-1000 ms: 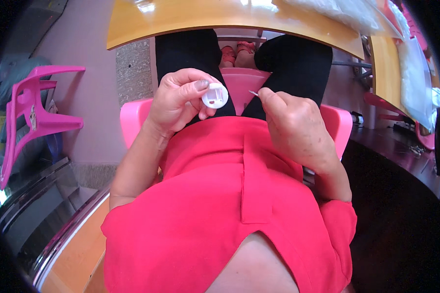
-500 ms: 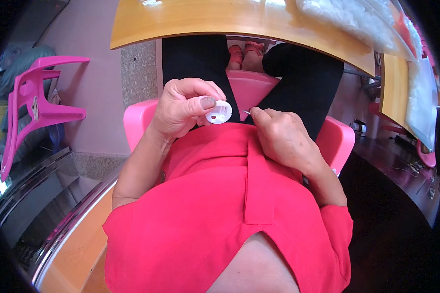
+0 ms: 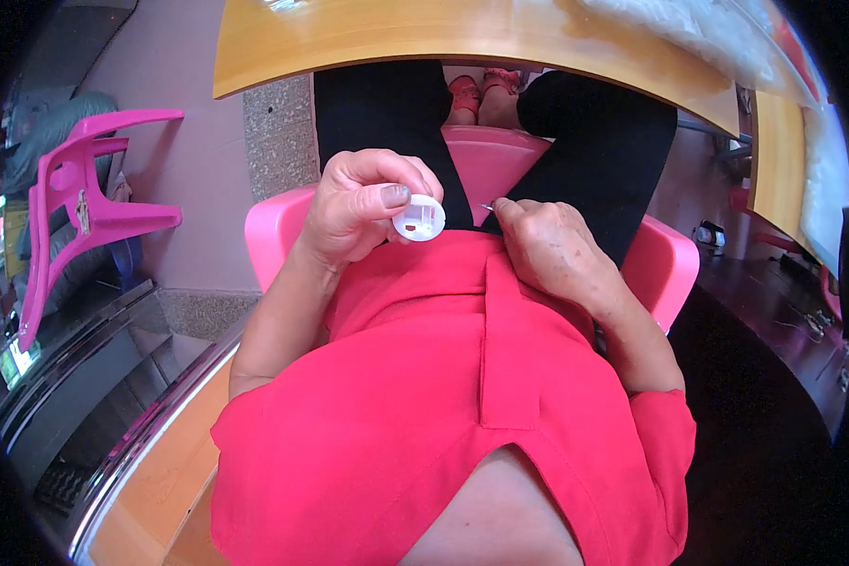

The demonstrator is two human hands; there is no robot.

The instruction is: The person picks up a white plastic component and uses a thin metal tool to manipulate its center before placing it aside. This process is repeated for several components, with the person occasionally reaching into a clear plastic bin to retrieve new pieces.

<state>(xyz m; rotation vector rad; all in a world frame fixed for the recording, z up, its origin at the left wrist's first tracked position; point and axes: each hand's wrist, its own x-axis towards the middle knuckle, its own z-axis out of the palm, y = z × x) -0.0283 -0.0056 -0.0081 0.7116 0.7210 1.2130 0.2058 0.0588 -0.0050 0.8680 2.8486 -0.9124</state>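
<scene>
Between the thumb and fingers of my left hand [image 3: 366,200] is a small round white plastic housing [image 3: 421,219]. Its hollow inner side shows, with moulded ribs and a small dark reddish slot near the lower left. My right hand [image 3: 555,243] is closed a little to the right, over my lap. A thin metallic tip [image 3: 487,207] pokes out from its thumb and forefinger; the rest is covered by the fingers, so its kind is unclear. The tip and the housing are apart.
Ahead of my knees is a yellow wooden table [image 3: 424,42]. Clear plastic bags [image 3: 674,42] with pale contents lie on its right part. I sit on a pink plastic chair [image 3: 668,274]. Another pink chair [image 3: 85,212] stands at the left by the wall.
The white housing has turned slightly in my left hand, staying in nearly the same place. My right hand keeps its grip. The whole view has shifted a little to the right.
</scene>
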